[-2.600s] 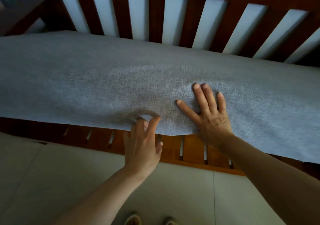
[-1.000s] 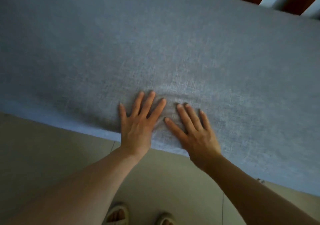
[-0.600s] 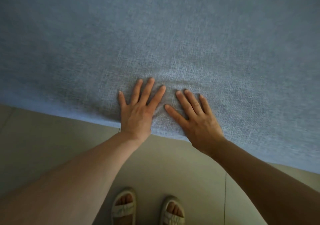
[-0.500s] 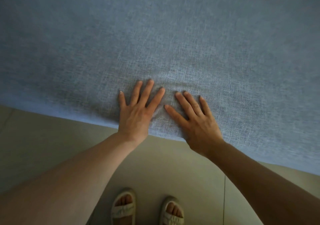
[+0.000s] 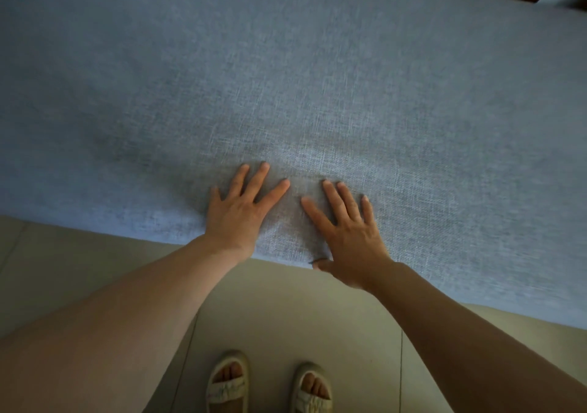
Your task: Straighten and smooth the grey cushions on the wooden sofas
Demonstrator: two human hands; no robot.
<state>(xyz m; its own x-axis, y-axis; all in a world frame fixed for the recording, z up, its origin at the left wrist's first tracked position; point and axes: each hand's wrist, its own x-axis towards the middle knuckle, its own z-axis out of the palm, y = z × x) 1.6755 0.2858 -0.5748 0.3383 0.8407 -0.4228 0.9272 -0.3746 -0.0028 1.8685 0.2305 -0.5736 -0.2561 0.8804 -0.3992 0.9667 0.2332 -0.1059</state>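
Tiled floor; grey cushion under flat left hand, right hand.

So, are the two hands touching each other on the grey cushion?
Apart. The head view shows a strip of grey cushion fabric between the left hand and the right hand; both lie flat on it.

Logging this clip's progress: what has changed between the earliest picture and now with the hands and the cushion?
The left hand, which was pinching the front edge of the grey cushion, let go and now lies flat on it beside the right hand. The right thumb now hooks under the front edge. The view dropped, hiding the wooden seat frame. The right palm stayed flat on the fabric.
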